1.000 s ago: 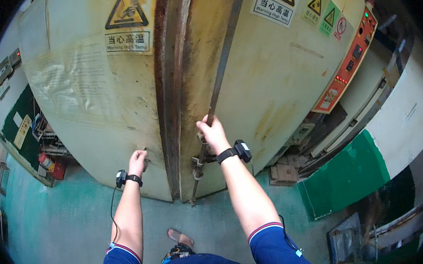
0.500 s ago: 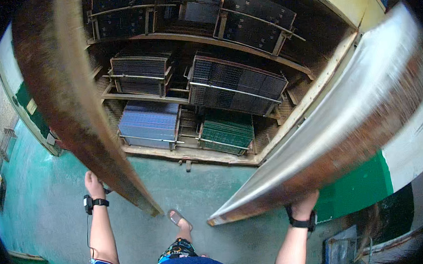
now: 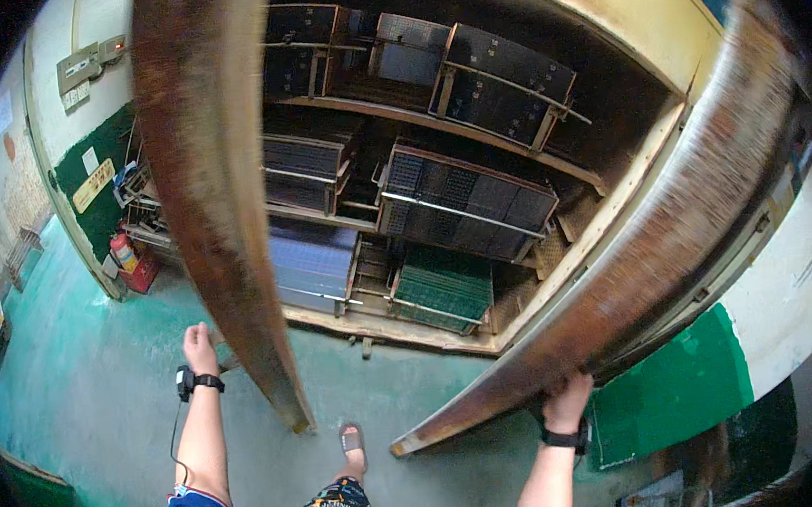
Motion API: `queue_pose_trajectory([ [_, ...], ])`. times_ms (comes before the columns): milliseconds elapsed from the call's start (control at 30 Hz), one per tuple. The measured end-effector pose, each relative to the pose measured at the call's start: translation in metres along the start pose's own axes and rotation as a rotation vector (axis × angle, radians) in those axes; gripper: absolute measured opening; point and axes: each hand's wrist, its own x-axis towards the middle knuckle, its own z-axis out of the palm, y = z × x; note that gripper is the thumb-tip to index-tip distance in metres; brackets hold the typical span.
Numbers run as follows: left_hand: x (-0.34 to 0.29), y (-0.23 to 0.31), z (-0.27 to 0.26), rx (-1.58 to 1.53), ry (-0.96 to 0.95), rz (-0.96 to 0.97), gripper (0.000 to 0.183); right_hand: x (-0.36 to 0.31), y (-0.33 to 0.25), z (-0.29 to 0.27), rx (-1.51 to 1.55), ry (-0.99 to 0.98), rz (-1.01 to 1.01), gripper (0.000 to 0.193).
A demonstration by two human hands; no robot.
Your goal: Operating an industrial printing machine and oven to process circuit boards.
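Two heavy, rust-brown metal doors stand part-way out from a deep cabinet. My left hand is closed at the outer side of the left door, on a short dark handle that is partly hidden. Against the outer side of the right door, my right hand has its fingers curled; what exactly they grip there is hidden. Inside are racks of upright dark panels, a rack of blue panels and a rack of green panels.
A red fire extinguisher stands in a red box by the left wall, below a grey control box. Green-and-white wall panelling is beside the right door. My sandalled foot is on the greenish floor between the doors.
Across the picture the left door has swung right, covering more of the left racks. The right door has turned too, its pale inner face now hidden. Both hands moved with the doors.
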Motion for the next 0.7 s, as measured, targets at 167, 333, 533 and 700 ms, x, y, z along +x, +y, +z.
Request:
queue_pose_trajectory([
  [167, 0.015, -0.011, 0.081, -0.001, -0.001, 0.154, 0.025, 0.016, -0.053, 0.141, 0.382, -0.127, 0.211, 0.010],
  [333, 0.027, -0.011, 0.181, -0.083, -0.101, 0.100, 0.022, 0.039, -0.035, 0.231, 0.277, -0.285, 0.117, 0.013],
  [533, 0.042, 0.004, 0.280, -0.024, -0.363, 0.066, 0.034, 0.076, 0.020, 0.295, 0.085, -0.389, -0.036, 0.041],
  [700, 0.085, 0.011, 0.299, 0.193, -0.279, 0.001, 0.039, 0.065, 0.033, 0.291, -0.298, -0.547, -0.409, 0.031],
])
